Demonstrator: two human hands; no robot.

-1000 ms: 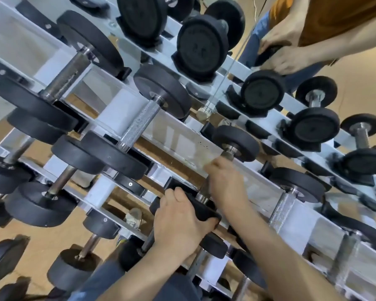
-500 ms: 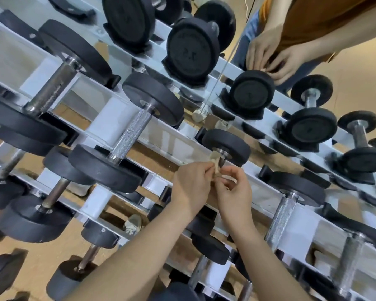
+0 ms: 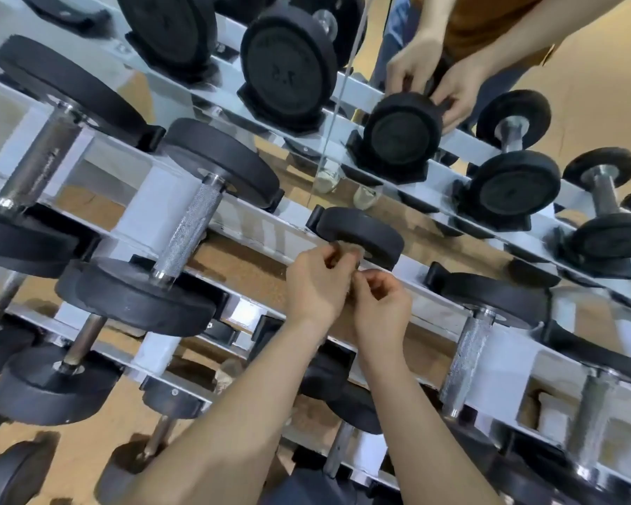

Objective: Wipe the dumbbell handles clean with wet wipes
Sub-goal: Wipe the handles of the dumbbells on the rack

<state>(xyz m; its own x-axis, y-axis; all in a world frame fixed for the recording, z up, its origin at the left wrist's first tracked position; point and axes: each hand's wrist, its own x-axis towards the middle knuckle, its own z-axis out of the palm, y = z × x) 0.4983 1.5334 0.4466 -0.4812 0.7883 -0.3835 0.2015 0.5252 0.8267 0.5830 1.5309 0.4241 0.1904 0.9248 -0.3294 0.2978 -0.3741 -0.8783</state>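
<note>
In the head view, a white-railed rack (image 3: 255, 227) of black dumbbells stands before a mirror (image 3: 598, 85), its lower tiers cut off by the frame edges. The left hand (image 3: 317, 286) and right hand (image 3: 383, 308) are brought together just under the plate of a small dumbbell (image 3: 361, 235), whose handle is hidden behind them. A crumpled wipe (image 3: 344, 248), blurred and mostly covered, is pinched between the curled fingertips of both hands.
</note>
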